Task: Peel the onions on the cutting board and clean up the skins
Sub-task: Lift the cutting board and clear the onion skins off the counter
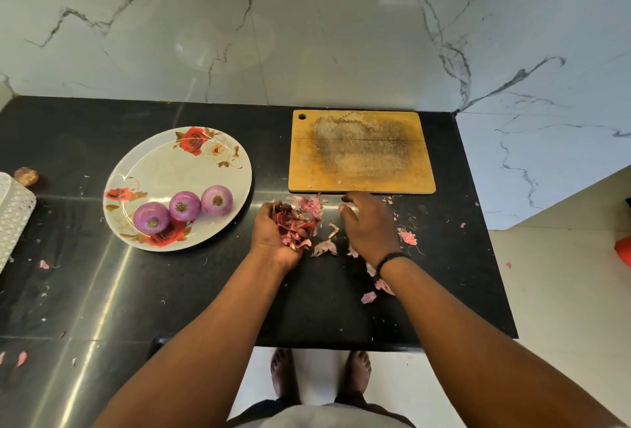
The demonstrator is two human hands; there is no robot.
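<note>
Three peeled onions [184, 209] lie on the flowered plate [160, 168], left of the bare board [361, 151]. Left hand [277, 233] is cupped palm-up on the black surface [102, 291] just below the board, fingers curled round a heap of skins [296, 226]. Right hand [370, 224] rests palm-down beside it, fingers bent onto loose skins; whether they pinch any, cannot tell. More scraps lie scattered near the right wrist.
</note>
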